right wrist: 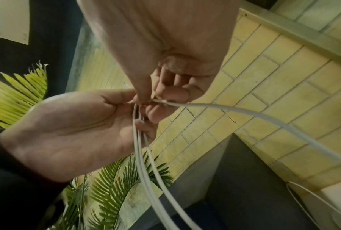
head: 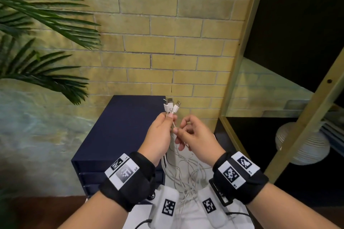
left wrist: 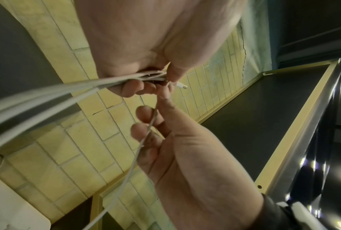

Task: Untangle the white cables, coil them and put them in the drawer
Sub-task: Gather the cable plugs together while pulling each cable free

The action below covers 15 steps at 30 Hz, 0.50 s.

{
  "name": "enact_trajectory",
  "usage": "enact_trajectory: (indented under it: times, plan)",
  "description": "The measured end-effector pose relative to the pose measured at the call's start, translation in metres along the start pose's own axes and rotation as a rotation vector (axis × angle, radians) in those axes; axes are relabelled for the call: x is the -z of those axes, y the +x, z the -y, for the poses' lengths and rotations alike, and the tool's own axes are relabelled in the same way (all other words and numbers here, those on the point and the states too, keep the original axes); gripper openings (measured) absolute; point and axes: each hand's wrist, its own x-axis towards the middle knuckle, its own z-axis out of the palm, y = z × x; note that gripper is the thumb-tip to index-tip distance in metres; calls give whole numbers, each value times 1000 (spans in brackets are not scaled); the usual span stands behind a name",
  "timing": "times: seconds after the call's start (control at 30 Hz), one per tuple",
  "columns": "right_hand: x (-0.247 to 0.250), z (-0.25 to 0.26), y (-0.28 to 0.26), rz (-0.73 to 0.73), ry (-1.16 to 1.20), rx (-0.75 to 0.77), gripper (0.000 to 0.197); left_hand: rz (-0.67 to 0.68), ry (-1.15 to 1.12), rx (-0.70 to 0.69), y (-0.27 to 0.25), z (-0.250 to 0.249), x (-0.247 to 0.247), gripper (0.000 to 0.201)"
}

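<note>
Several white cables (head: 183, 173) hang in a loose tangle in front of a dark blue drawer cabinet (head: 121, 126). My left hand (head: 168, 117) grips a bunch of them just below their plug ends (head: 170, 107), which stick up above the fingers. In the left wrist view the bundle (left wrist: 126, 80) runs through the curled fingers, with one plug (left wrist: 180, 86) poking out. Just to its right, my right hand (head: 178, 131) pinches a single thin cable between thumb and forefinger. The right wrist view shows that pinch on the cable (right wrist: 185, 104), touching my left hand (right wrist: 67, 132).
The cabinet's drawer fronts (head: 121, 176) look closed. Palm leaves (head: 46, 24) reach in from the left. A gold-framed shelf unit (head: 240, 61) stands at the right with a striped vase (head: 301, 145) on it. A brick wall (head: 167, 42) is behind. White shoes (head: 167, 206) are below the tangle.
</note>
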Motion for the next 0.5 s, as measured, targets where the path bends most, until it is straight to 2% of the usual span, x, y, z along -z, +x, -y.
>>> enact_trajectory:
  times: [0.1, 0.17, 0.27, 0.37, 0.5]
  plan:
    - [1, -4, -2, 137, -90, -47, 13, -22, -90, 3, 1, -3, -4, 24]
    - [6, -16, -1, 206, -249, -59, 20, -52, -190, 5, 2, -5, -5, 23]
    - [21, -42, 3, 254, -481, -113, 25, -105, -296, -64, 6, -8, -1, 24]
    - [43, -62, 11, 179, -542, -190, 23, -131, -287, -122, 6, -13, 8, 24]
    - [78, -84, 20, 11, -396, -323, 25, -123, -253, -161, 0, -19, 22, 24]
